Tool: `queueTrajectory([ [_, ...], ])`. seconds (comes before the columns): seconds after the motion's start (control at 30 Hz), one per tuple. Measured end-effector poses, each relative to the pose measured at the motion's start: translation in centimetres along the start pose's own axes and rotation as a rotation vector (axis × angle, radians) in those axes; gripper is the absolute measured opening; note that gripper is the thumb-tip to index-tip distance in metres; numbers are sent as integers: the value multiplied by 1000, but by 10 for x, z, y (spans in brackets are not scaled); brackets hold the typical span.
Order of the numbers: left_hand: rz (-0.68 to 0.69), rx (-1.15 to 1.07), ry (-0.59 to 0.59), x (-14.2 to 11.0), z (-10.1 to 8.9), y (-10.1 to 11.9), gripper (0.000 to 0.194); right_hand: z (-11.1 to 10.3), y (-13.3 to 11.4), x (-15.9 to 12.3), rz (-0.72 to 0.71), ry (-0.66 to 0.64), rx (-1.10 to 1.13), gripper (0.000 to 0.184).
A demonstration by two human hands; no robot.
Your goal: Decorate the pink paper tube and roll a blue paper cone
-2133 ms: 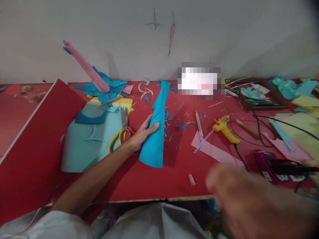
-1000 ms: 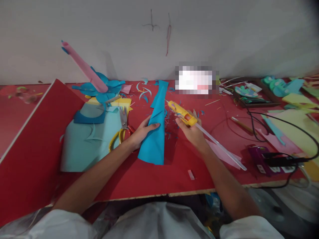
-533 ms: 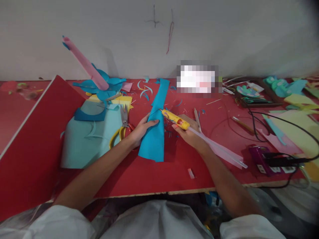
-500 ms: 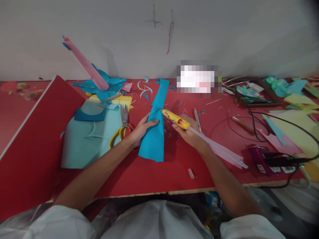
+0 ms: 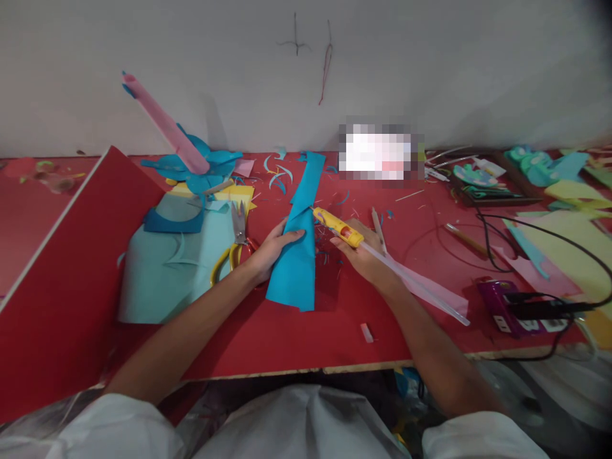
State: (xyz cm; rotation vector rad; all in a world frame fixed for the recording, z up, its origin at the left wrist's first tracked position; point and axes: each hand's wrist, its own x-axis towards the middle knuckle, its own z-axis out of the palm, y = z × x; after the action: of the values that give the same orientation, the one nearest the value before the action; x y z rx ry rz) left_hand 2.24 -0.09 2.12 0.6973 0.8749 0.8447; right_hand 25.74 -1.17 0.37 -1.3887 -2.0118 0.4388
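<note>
My left hand (image 5: pixel 270 252) grips the left edge of a curled blue paper piece (image 5: pixel 297 268) on the red table (image 5: pixel 287 344), thumb on top. My right hand (image 5: pixel 366 252) is closed round a yellow glue gun (image 5: pixel 337 227). Its nozzle points left and touches the blue paper's right edge. A long clear glue stick (image 5: pixel 421 287) juts out behind the gun toward the lower right. A long blue paper strip (image 5: pixel 308 182) lies beyond the curled piece, running toward the wall.
Yellow-handled scissors (image 5: pixel 234 245) lie just left of my left hand on a pale teal sheet (image 5: pixel 167 268). A pink roll on blue cut-outs (image 5: pixel 191 162) stands at the back left. A purple power strip (image 5: pixel 521 312), black cables, pink paper (image 5: pixel 430 290) and paper scraps lie to the right.
My right hand picked up the glue gun from the right and brought it to the blue paper's right edge. In the last half second it hardly moved. My left hand kept its hold.
</note>
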Motion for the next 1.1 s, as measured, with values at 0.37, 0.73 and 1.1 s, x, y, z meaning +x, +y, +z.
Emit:
queueTrajectory([
  [0.37,-7,-10,-13,-2,5,3,85,0,-6,-2,54,-15,53,47],
  [0.73,-8,16,-18,0,-1,-2,82,8,-3,-4,18,-33,34,45],
  [1.1,48,-43,-146,-5,-1,1,97,4,-5,0,30,-1,37,44],
])
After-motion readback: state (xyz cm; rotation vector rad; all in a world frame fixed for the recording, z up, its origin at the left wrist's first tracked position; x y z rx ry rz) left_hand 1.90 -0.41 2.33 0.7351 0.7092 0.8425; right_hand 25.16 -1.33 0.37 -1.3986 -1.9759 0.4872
